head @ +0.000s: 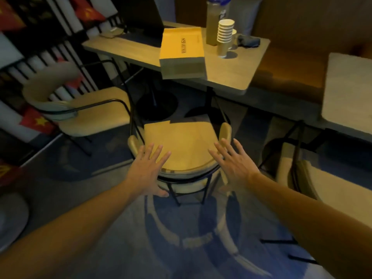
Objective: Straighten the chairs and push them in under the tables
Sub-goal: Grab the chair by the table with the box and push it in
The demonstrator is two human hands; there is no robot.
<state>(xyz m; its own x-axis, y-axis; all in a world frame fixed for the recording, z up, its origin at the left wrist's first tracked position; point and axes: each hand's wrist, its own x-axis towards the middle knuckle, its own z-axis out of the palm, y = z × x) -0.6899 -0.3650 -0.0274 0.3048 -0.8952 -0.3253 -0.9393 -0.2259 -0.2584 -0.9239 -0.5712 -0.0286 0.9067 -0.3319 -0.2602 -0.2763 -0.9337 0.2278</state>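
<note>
A tan chair (182, 141) with a curved back and black metal legs stands right in front of me, its seat facing the wooden table (225, 77). Only the seat's far edge lies beneath the tabletop. My left hand (148, 170) is spread open over the left side of the curved backrest. At the backrest's right side my right hand (234, 161) is also open, fingers apart. Neither hand grips the chair. A second tan chair (88, 109) stands to the left, turned at an angle to the table. A third chair (330, 188) shows partly at the right.
On the table lie a yellow box (182, 51) overhanging the near edge, a stack of paper cups (225, 35), a tall bottle (216, 19) and a laptop (145, 19). Another table (348, 93) is at the right. Black pedestal bases (157, 105) stand under the table. A rack with flags (38, 121) lines the left.
</note>
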